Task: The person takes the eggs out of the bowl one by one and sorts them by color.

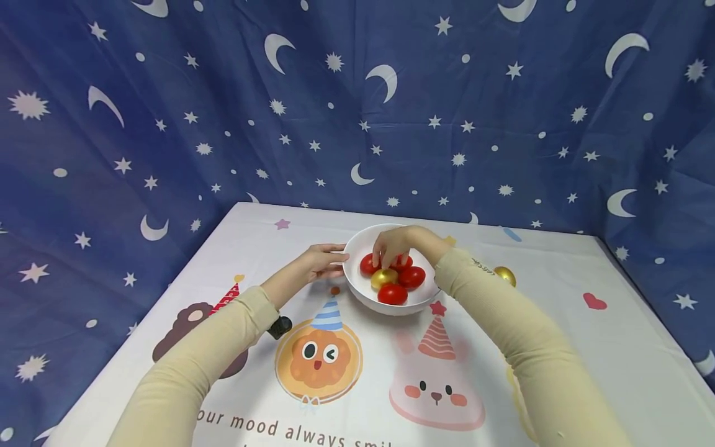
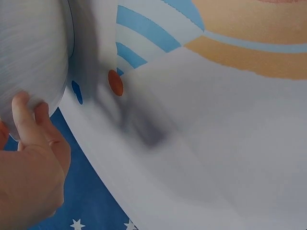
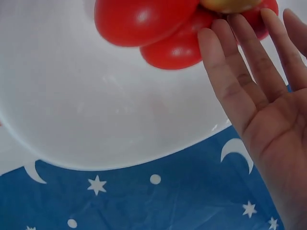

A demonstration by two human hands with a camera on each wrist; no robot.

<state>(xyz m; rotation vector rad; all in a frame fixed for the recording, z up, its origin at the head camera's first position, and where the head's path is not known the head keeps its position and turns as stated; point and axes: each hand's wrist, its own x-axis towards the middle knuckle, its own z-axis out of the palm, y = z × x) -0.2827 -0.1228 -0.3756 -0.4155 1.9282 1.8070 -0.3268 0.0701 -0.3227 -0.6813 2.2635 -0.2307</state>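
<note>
A white bowl (image 1: 363,292) stands on the table and holds several glossy red eggs (image 1: 393,294) and a gold egg (image 1: 384,279). My left hand (image 1: 317,263) holds the bowl at its left side; in the left wrist view its fingertips (image 2: 21,103) touch the outer wall. Reaching down into the bowl from above, my right hand (image 1: 393,243) has its fingers among the eggs. The right wrist view shows those fingers (image 3: 256,62) fairly straight, close to the red eggs (image 3: 144,21) and the gold one, not wrapped round any.
Another gold egg (image 1: 505,275) lies on the table right of the bowl, beside my right forearm. A white cloth (image 1: 564,298) with cartoon prints covers the table. Behind it hangs a blue curtain (image 1: 313,167) with moons and stars. A small black device (image 1: 280,327) sits at my left wrist.
</note>
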